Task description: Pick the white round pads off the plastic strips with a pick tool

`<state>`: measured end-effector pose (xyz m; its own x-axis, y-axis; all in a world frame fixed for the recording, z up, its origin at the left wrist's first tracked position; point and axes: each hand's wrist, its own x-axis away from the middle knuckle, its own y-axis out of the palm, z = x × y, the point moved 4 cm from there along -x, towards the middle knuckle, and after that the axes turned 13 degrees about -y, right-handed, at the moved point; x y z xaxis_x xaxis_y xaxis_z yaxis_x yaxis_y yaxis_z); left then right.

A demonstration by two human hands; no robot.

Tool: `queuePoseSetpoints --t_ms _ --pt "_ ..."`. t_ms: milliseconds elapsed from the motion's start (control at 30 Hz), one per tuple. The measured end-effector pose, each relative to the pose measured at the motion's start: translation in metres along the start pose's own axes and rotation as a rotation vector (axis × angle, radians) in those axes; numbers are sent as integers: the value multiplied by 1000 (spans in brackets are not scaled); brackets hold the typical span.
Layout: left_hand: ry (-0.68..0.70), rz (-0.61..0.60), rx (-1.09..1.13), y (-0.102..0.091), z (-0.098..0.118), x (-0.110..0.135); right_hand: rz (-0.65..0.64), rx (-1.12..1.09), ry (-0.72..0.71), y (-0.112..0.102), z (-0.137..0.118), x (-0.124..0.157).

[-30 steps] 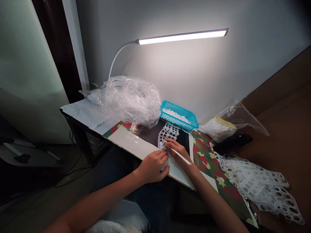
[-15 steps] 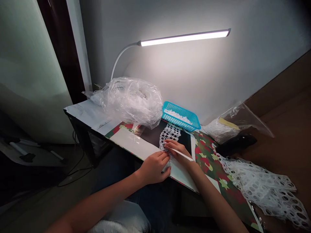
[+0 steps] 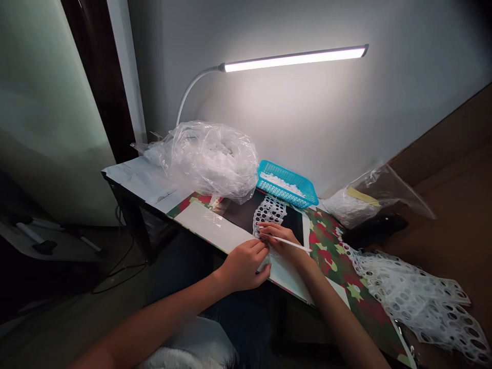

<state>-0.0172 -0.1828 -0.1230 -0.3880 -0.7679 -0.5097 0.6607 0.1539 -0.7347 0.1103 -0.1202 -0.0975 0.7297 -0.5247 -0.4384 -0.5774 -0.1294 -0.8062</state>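
Observation:
A white sheet punched with rows of round holes (image 3: pixel 271 210) lies on a black mat (image 3: pixel 242 211) at the front of the table. My left hand (image 3: pixel 246 264) is closed, with bent fingers pinching the sheet's near end. Close beside it, my right hand (image 3: pixel 284 243) grips a thin white stick (image 3: pixel 294 245), whose back end points to the right. The stick's working tip is hidden by the fingers at the sheet's near part. Both hands' fingertips almost meet there.
Behind stands a blue basket (image 3: pixel 288 192) holding small white pieces. A bulky clear plastic bag (image 3: pixel 215 159) sits left of it, below a lit lamp (image 3: pixel 295 59). At right are another plastic bag (image 3: pixel 349 205), a black object (image 3: pixel 374 230) and a heap of perforated sheets (image 3: pixel 418 302).
The back end of the stick has swung slightly right and up as my right hand shifts a little. My left hand stays in place on the sheet.

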Motion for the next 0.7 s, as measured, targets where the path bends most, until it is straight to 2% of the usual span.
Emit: queuePoseSetpoints --t_ms 700 --pt "2 9 16 -2 1 -1 1 -55 38 6 1 3"
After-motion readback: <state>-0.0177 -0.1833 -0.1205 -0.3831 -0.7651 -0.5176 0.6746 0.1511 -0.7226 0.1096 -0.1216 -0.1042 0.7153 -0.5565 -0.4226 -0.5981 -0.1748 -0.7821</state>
